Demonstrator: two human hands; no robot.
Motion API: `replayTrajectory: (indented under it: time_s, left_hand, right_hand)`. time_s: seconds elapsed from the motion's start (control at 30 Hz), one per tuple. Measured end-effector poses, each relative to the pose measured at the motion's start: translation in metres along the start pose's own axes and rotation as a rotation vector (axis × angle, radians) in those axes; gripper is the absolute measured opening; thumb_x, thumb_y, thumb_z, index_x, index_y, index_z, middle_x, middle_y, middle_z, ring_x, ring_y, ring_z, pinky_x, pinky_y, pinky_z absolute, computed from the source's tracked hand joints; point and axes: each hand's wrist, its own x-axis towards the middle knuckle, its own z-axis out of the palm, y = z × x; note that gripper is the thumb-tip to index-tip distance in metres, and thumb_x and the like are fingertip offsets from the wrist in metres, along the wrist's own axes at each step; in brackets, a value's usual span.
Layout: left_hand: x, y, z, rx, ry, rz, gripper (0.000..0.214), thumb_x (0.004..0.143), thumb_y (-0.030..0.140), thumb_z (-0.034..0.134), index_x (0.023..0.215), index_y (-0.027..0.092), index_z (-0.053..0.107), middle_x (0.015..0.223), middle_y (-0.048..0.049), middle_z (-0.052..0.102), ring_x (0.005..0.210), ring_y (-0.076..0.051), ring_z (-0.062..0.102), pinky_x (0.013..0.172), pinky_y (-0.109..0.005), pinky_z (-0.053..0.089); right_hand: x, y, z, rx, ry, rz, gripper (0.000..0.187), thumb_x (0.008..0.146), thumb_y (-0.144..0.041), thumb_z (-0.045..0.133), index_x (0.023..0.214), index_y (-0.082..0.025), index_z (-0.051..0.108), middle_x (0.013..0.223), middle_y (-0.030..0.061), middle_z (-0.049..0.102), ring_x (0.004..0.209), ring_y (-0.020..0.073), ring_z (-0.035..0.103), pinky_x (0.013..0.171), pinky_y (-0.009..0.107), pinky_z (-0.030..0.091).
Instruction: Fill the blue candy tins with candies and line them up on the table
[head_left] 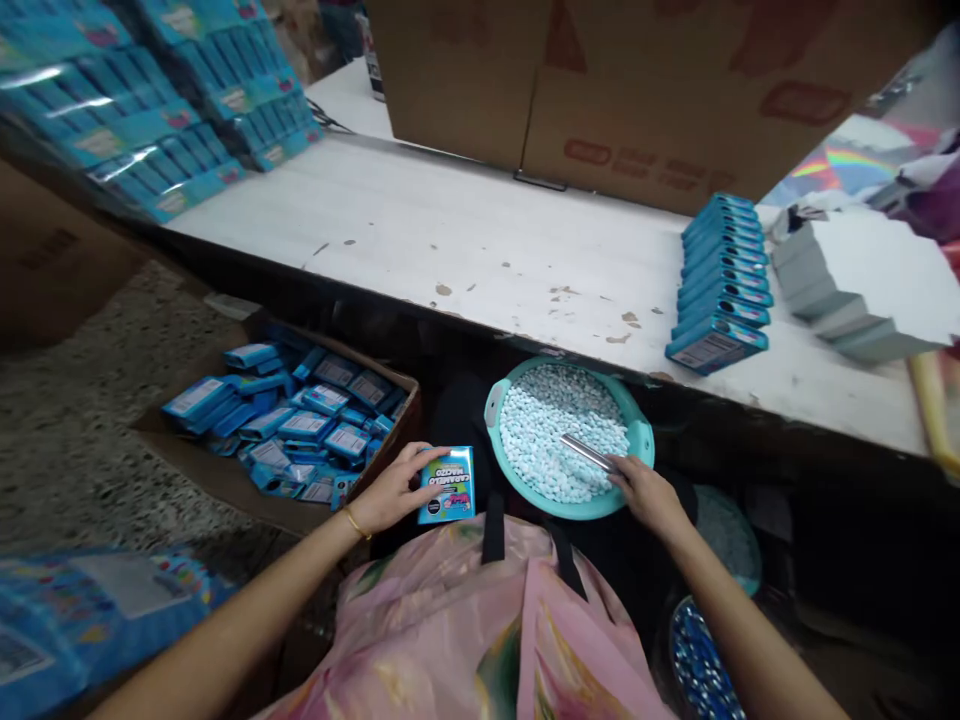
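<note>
My left hand (397, 492) grips a small blue candy box (453, 490) printed "Caramelo Macizo", held above my lap. My right hand (646, 490) is closed round the end of a metal scoop (583, 450); its exact shape is hard to make out. The scoop rests over small pale blue and white candies (547, 410) that fill a turquoise basin (589, 508). This basin sits between my knees and the table edge, to the right of the blue box.
An open carton (411, 395) of blue boxes stands at left. On the white table (450, 230) are a row of blue boxes (724, 270), stacked white card (870, 270), a large cardboard box (637, 90) and wrapped display packs (127, 120). A container of shiny blue pieces (701, 660) stands lower right.
</note>
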Motion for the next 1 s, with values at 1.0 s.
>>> replayTrajectory:
  time_s: [1.0]
  left_hand:
    - [0.14, 0.07, 0.059, -0.084, 0.104, 0.192, 0.038, 0.073, 0.033, 0.055, 0.108, 0.017, 0.053, 0.094, -0.0026, 0.062, 0.086, -0.018, 0.057, 0.08, -0.029, 0.044]
  right_hand:
    - [0.023, 0.001, -0.063, 0.329, 0.11, -0.149, 0.032, 0.081, -0.029, 0.048, 0.112, -0.024, 0.055, 0.102, 0.0039, 0.061, 0.093, 0.0179, 0.055, 0.079, 0.028, 0.041]
